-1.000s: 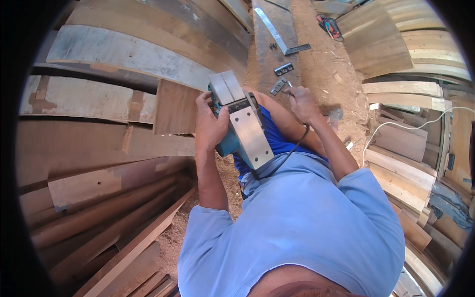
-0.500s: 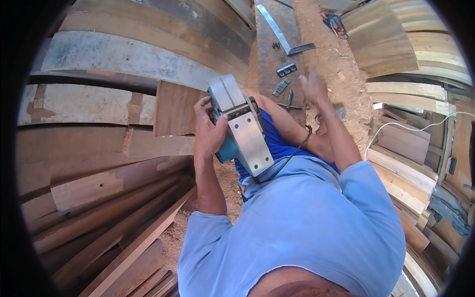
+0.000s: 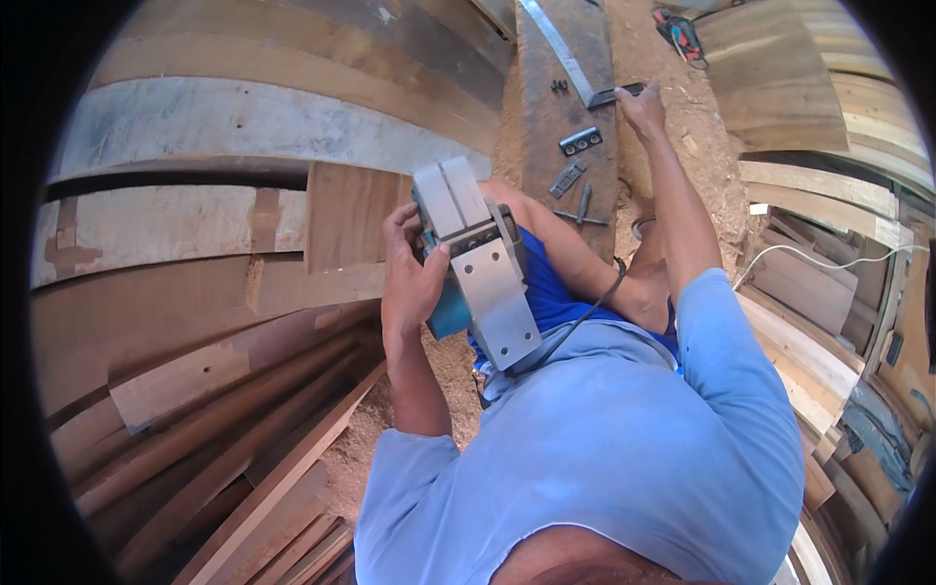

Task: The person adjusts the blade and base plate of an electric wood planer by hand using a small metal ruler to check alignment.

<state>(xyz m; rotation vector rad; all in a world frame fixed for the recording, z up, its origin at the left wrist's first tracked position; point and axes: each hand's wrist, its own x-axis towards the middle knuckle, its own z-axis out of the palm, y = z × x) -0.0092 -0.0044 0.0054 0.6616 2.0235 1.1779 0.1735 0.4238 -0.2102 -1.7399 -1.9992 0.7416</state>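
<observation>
An electric hand planer [image 3: 494, 297] rests upside down on my lap, its metal sole facing up and its teal body showing at the left. My left hand [image 3: 413, 265] grips its left side, thumb on the near edge of the sole. Far ahead, my right hand [image 3: 642, 105] is closed on the dark stock of a try square [image 3: 560, 44] lying on a wooden plank. Nearer on that plank are a dark block with round holes [image 3: 580, 141], a small grey metal part [image 3: 566, 178] and a T-handled wrench [image 3: 583, 205].
Stacked boards [image 3: 175, 219] fill the left side, and more lumber [image 3: 795, 327] lies at the right. A black cord [image 3: 595, 292] runs from the planer across my lap. A red and black tool [image 3: 680, 37] sits at the far right on sawdust. A white cable [image 3: 809, 255] crosses the right-hand lumber.
My right hand has reached forward from above the sawdust and taken hold of the try square's stock. The left hand still holds the planer.
</observation>
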